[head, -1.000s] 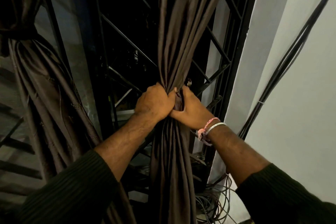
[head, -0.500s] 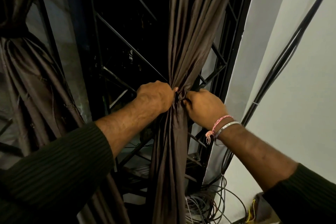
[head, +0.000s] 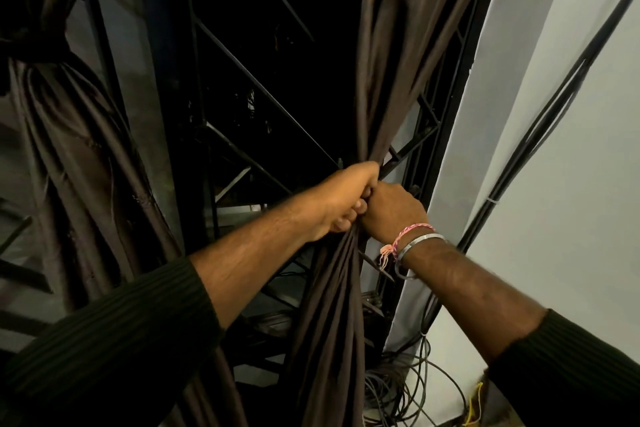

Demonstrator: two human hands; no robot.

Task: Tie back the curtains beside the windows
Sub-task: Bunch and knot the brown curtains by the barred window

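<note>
Since the earlier frame, the right hand (head: 393, 210) has been drawn against the left hand (head: 346, 199); the gathered curtain (head: 332, 305), beside the window grille (head: 420, 135), is gripped by both sets of fingers.

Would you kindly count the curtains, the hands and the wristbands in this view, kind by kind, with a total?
Curtains: 2, the left curtain already tied and the right curtain gripped by both hands.
Hands: 2, the left hand and the right hand.
Wristbands: 2, a pink thread band and a silver bangle.
Total: 6
</note>
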